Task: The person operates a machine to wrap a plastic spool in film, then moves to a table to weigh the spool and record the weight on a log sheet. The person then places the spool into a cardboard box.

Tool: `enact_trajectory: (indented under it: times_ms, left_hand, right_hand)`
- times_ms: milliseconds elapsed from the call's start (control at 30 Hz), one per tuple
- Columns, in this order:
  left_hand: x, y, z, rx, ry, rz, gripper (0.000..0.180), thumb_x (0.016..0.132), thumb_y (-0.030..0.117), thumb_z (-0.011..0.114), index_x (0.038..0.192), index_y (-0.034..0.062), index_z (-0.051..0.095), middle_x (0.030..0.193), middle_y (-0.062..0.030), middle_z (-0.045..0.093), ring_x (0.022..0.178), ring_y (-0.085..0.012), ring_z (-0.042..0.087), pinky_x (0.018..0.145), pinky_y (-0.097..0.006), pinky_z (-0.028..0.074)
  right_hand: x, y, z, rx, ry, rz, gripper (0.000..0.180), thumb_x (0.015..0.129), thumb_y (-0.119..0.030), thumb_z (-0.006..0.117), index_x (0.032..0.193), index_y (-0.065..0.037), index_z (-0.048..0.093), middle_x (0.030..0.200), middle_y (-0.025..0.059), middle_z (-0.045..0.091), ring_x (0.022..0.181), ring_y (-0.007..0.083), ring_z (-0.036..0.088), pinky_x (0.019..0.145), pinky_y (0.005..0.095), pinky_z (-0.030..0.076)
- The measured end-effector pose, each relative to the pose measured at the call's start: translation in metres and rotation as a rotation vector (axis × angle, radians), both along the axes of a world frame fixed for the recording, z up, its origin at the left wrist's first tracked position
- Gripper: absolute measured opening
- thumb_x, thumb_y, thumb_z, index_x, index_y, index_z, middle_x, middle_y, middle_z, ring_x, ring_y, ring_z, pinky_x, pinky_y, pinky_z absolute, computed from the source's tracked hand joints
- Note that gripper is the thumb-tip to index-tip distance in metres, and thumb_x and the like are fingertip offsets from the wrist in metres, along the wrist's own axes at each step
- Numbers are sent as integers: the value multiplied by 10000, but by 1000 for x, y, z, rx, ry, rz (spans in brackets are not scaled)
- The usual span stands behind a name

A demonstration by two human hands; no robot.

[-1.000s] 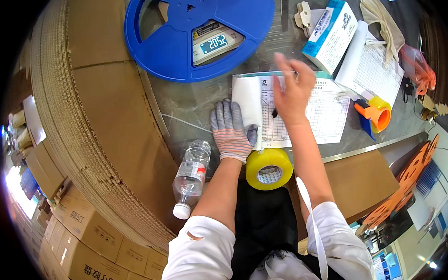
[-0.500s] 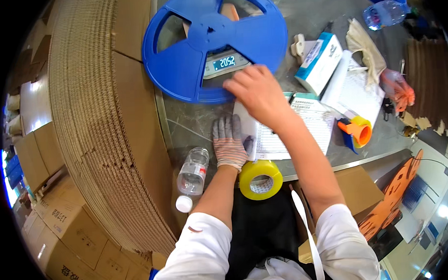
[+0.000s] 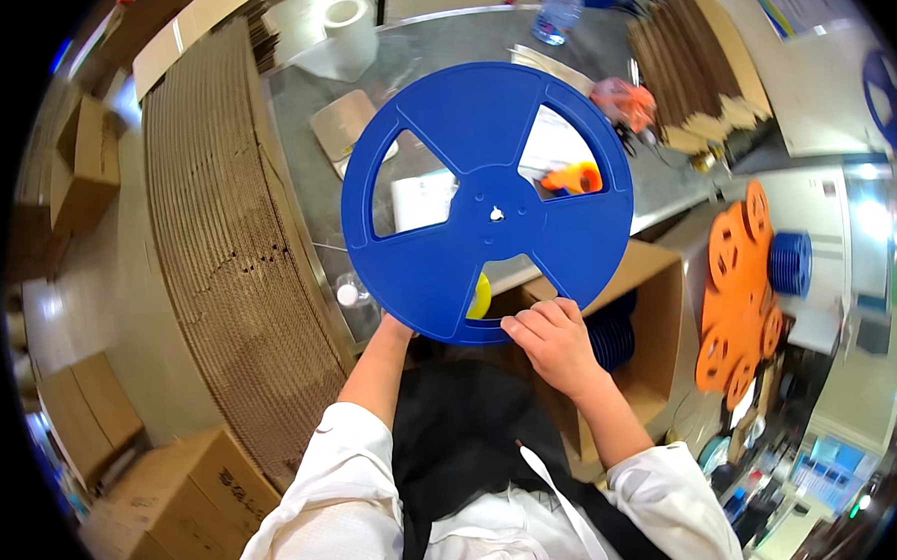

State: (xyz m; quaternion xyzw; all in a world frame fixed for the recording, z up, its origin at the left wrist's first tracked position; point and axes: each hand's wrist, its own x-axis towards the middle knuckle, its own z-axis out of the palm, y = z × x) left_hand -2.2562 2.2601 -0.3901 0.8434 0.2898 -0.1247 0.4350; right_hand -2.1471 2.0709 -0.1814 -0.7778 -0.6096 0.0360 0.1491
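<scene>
A large blue plastic reel [image 3: 514,232], with spokes and open windows, is held up in front of me above the table's near edge. My right hand [image 3: 551,338] is closed on its lower rim, fingers curled over the edge. My left hand [image 3: 396,325] is behind the reel's lower left edge; only the wrist area shows, and its fingers are hidden. Through the reel's lower window shows part of a roll of yellow tape [image 3: 481,297]. The digital scale [image 3: 344,124] lies bare on the table to the upper left. A clear bottle's white cap [image 3: 348,295] sticks out beside the reel.
Flat cardboard [image 3: 216,220] is stacked high on the left. An open carton [image 3: 662,346] with blue reels [image 3: 611,343] stands at right, near orange reels [image 3: 734,288]. On the table lie an orange tape dispenser [image 3: 576,178], a bottle [image 3: 558,13] and a pinkish plastic bag [image 3: 624,102].
The blue reel has come off the scale and toward me. My right hand now grips its rim, and my left hand has gone behind it. The view has shifted.
</scene>
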Motion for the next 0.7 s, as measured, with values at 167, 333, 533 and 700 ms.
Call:
enact_trajectory:
  times_ms: [167,333,533,700]
  left_hand:
    - [-51,-48,42,71,-21,-123,461,911,245,490,1309,17,449,1259,-213,532,1180,-343,495,987,-367,394]
    - [-135,-105,96,-118,-183,69,383,905,191,516,1268,70,508,1178,-187,587,1087,-342,561,923,-388,445]
    - [-211,-142,100,-85,-36,152,343,902,114,525,1241,65,546,1100,-186,632,1008,-309,617,885,-352,473]
    - [-235,-191,79,-130,-39,277,331,940,138,498,1260,61,534,1101,-136,653,1014,-199,626,878,-291,467]
  right_hand:
    - [-11,-62,90,266,479,-189,325,745,-243,673,1022,-75,640,942,56,606,894,253,550,782,377,414]
    - [6,-188,104,1019,1539,-1170,310,987,-230,396,1094,11,559,836,58,596,714,146,566,625,269,488]
    - [-25,-290,83,1305,1944,-1063,288,963,-194,421,1151,-7,531,809,52,586,682,154,564,567,280,478]
    - [-38,-370,70,1348,2018,-1081,297,956,-190,417,1164,-8,524,809,52,588,650,163,561,566,287,473]
